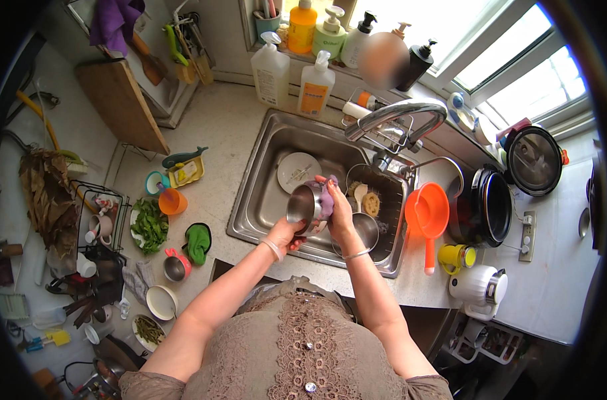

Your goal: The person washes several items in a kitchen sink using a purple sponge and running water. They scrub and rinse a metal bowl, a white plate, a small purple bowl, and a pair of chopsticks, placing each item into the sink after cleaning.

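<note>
Over the stainless steel sink I hold a metal bowl tilted on its side. My left hand grips its near rim, with the thumb at the opening. Against the bowl's outer wall, my right hand presses a purple cloth. Below, in the left basin, lies a white plate with a thin, pale item on it. The smaller right basin holds a steel pot or ladle, a brush and a round tan scrubber, partly hidden by my right wrist.
The chrome faucet arches over the sink's back edge. An orange dipper and a black cooker pot stand to the right. Leafy greens on a plate, an orange cup and a pink-handled mug sit left. Pump bottles line the back.
</note>
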Demonstrator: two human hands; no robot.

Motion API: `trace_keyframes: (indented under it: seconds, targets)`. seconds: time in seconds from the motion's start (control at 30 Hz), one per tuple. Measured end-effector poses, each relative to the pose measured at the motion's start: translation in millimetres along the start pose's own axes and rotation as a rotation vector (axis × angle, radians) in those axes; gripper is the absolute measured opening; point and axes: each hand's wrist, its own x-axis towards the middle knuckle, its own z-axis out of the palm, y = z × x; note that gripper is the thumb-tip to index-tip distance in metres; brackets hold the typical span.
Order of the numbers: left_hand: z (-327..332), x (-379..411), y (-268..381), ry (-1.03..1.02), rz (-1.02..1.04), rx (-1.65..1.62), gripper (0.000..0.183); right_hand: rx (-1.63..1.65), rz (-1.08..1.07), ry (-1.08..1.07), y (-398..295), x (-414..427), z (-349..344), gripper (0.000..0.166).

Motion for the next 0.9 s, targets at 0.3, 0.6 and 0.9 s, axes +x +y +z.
trace_keyframes:
  seconds: [0.3,0.6,0.9]
  targets:
    - [-3,3,-10,0.058,0.026,-0.038,0.019,0.428,0.253,0.296,61,-11,-9,0.033]
    - [-47,65,-10,0.723,0.401,0.482,0.029,0.432,0.312,0.335,91,-28,23,0.026]
    - [-72,89,-4,0.686,0.111,0.388,0.036,-0.406,0.305,0.453,138,32,-44,0.026]
